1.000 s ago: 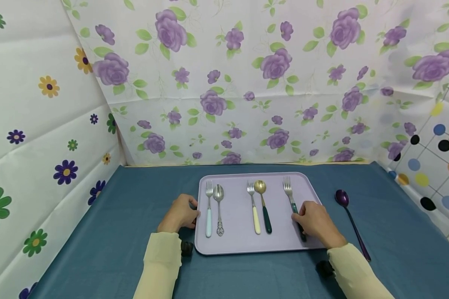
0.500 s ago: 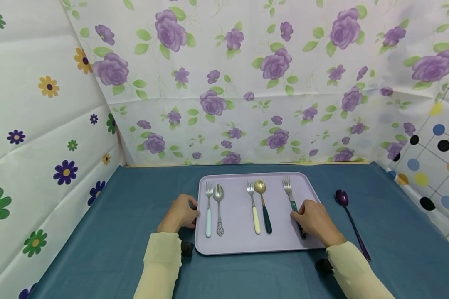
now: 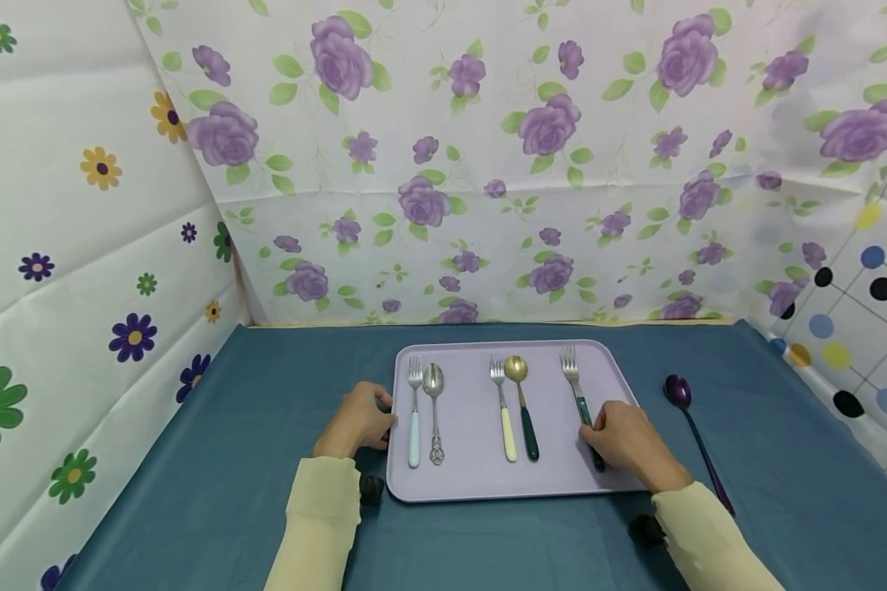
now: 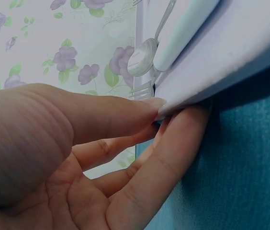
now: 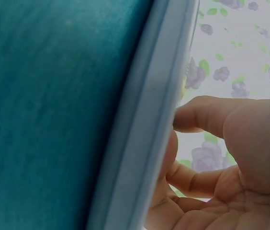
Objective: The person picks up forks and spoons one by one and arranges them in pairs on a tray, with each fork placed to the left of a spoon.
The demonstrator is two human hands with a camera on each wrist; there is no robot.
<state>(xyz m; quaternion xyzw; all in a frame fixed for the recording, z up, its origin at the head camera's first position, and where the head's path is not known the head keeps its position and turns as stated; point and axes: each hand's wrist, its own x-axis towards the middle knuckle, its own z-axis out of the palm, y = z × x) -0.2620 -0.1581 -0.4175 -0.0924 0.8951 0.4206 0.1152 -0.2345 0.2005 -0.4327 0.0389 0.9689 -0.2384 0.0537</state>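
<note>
My left hand pinches the left rim of a pale lilac tray; in the left wrist view its thumb lies over the rim and fingers lie under it. Over the tray's right side, my right hand holds the dark green handle of a fork; the tray's edge hides this grip in the right wrist view. Left on the tray lie a light blue-handled fork and an ornate silver spoon. Mid-tray are a cream-handled fork and a gold spoon with a green handle.
A dark purple spoon lies right of the tray, on the blue cloth covering the table. Floral sheets stand behind and at both sides. A dark device sits at each wrist.
The green-handled fork has shifted very slightly away from me within the right hand. The left hand keeps its hold on the rim. The whole head view has shifted a little.
</note>
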